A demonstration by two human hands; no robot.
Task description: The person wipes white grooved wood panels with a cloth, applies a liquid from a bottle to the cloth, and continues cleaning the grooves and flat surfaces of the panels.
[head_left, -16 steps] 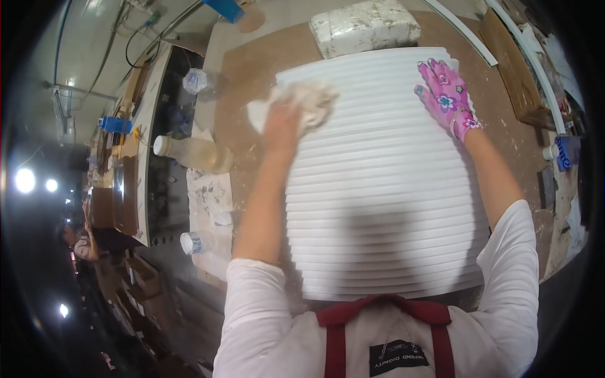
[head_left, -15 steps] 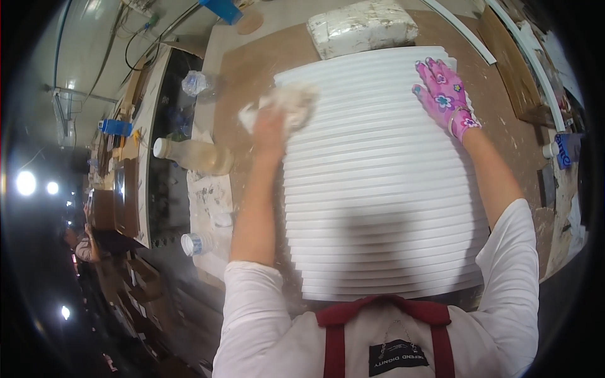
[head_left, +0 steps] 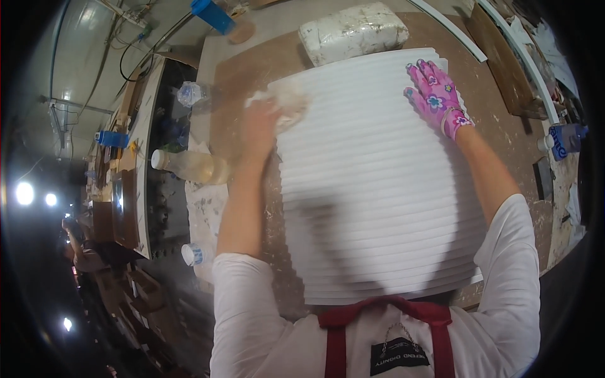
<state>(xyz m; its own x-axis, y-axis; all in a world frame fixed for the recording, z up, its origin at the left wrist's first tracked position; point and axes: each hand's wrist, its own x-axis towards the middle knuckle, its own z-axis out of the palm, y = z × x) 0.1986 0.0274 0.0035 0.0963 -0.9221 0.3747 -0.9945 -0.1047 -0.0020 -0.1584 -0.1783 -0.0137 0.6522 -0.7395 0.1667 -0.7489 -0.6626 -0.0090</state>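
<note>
White slats [head_left: 372, 189] lie side by side across the table in front of me, making one ribbed surface. My bare left hand [head_left: 259, 123], smeared by motion, is closed on a crumpled whitish cloth [head_left: 291, 104] at the far left ends of the slats. In a pink flowered glove, my right hand [head_left: 435, 97] lies flat with fingers spread on the far right ends of the slats. It holds nothing.
A white wrapped block [head_left: 353, 33] sits beyond the slats on brown board [head_left: 252, 72]. Along the left stand a bottle of yellowish liquid [head_left: 189, 166] and a white-capped bottle [head_left: 192, 254]. At right are a blue-labelled bottle [head_left: 564, 142] and a long white strip [head_left: 450, 28].
My left hand and the cloth have moved slightly left and blur at the slat ends. My right hand keeps its flat place on the slats. The whole view has shifted a little.
</note>
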